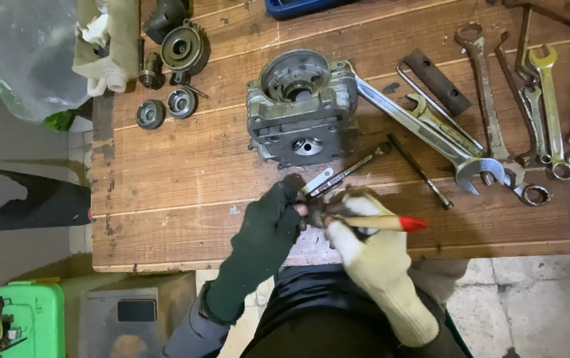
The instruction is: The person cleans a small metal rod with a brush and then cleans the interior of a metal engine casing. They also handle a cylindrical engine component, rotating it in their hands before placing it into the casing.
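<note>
Left hand [273,213]: dark glove, pinching a small part [313,215] at the bench [166,199] edge.
Right hand [364,229]: pale glove, closed on a brush [381,223] with a red handle tip, bristles on the part.
Nearby: housing [301,109] just behind; wrenches [497,113] to the right.
Risk: the part sits at the bench edge; a hard brush stroke could knock it from the pinch and off to the floor.

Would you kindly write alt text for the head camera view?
A dark-gloved left hand and cream-gloved right hand work a wooden-handled, red-tipped brush against a small part on a workbench. A metal housing and wrenches lie beyond.
</note>
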